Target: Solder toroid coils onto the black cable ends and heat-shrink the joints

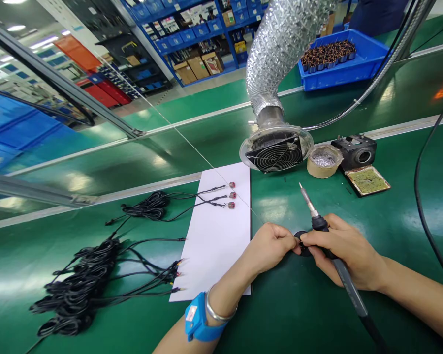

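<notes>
Your left hand (271, 243) pinching small black part (301, 242) above surface (299, 305); right hand (341, 250) gripping iron (319, 221) plus part. Risk: hot tip swinging toward fingers, part slipping.

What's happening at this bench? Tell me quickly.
A person is working at a green bench. The right hand holds a soldering iron with its tip pointing up and away, while both it and the left hand pinch a small black part between them. A fume extractor fan sits just beyond. To the left, a white sheet carries three wired leads with small red ends, and bundles of black cables lie beside it.
</notes>
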Motion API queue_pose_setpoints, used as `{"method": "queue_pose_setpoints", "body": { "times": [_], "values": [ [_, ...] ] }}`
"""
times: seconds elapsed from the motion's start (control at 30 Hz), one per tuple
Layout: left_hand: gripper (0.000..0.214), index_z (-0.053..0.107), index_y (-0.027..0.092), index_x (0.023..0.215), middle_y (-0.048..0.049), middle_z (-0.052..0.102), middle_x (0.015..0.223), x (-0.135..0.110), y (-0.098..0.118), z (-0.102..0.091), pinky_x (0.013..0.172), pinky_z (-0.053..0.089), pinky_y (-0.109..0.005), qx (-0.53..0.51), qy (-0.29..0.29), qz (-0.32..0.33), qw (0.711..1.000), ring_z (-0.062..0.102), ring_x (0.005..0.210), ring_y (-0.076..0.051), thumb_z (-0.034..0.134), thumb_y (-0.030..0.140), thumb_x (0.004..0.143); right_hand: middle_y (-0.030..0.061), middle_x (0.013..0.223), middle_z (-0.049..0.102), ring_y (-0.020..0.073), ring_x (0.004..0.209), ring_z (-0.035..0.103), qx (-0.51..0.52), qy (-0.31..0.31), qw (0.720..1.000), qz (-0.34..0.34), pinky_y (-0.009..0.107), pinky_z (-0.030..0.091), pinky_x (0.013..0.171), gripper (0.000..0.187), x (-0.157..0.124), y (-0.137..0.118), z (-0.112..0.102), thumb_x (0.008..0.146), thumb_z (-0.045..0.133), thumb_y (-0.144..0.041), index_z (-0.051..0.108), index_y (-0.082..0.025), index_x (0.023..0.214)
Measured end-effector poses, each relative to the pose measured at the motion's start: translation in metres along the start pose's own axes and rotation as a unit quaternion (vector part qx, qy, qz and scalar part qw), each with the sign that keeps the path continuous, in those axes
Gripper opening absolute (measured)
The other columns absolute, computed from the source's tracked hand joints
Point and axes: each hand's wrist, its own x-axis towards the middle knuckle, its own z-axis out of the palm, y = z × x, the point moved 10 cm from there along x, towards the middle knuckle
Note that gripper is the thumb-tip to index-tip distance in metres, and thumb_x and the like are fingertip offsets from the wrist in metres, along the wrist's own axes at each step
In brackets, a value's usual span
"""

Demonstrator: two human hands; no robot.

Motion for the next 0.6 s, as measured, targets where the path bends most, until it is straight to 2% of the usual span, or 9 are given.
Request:
{"method": "queue_pose_setpoints", "body": {
  "times": [0.13, 0.27, 0.47, 0.6],
  "values": [
    [0.025, 0.072, 0.015, 0.062, 0.0011, 0.060, 0.057, 0.001, -0.001, -0.001, 0.055, 0.032, -0.024, -0.045, 0.021, 0.013, 0.999, 0.042, 0.055, -0.011, 0.056, 0.032, 0.072, 0.0006, 0.080, 0.068, 0.0124, 0.061, 0.047, -0.015, -0.014, 1.000, -0.001, 0.029, 0.042, 0.069, 0.037, -0.003, 0.000, 0.006, 0.087, 0.051, 0.002, 0.053, -0.016, 0.120],
    [0.026, 0.070, 0.015, 0.064, -0.0001, 0.063, 0.065, -0.003, 0.002, 0.001, 0.062, 0.037, -0.024, -0.060, 0.044, 0.044, 0.996, 0.048, 0.062, -0.012, 0.055, 0.032, 0.076, 0.0003, 0.077, 0.066, 0.0134, 0.063, 0.046, -0.023, -0.004, 1.000, 0.003, 0.028, 0.042, 0.068, 0.035, -0.001, 0.001, 0.003, 0.086, 0.051, 0.001, 0.054, -0.015, 0.117],
    [0.032, 0.068, 0.016, 0.075, 0.0045, 0.044, 0.055, -0.021, -0.005, -0.003, 0.050, 0.027, -0.023, 0.016, 0.071, 0.057, 0.996, 0.034, 0.052, -0.010, 0.053, 0.041, 0.087, 0.0011, 0.078, 0.066, 0.0130, 0.061, 0.046, -0.031, 0.012, 0.999, 0.005, 0.029, 0.043, 0.067, 0.034, -0.001, 0.003, -0.002, 0.086, 0.052, 0.001, 0.054, -0.014, 0.117],
    [0.021, 0.070, 0.017, 0.083, 0.0101, 0.024, 0.048, -0.032, 0.007, -0.016, 0.045, 0.020, -0.023, 0.133, 0.149, 0.113, 0.973, 0.024, 0.044, -0.009, 0.057, 0.034, 0.086, 0.0004, 0.073, 0.064, 0.0131, 0.060, 0.045, -0.037, 0.024, 0.999, 0.007, 0.028, 0.043, 0.065, 0.033, -0.002, 0.002, -0.005, 0.087, 0.052, 0.000, 0.054, -0.014, 0.116]
  ]
}}
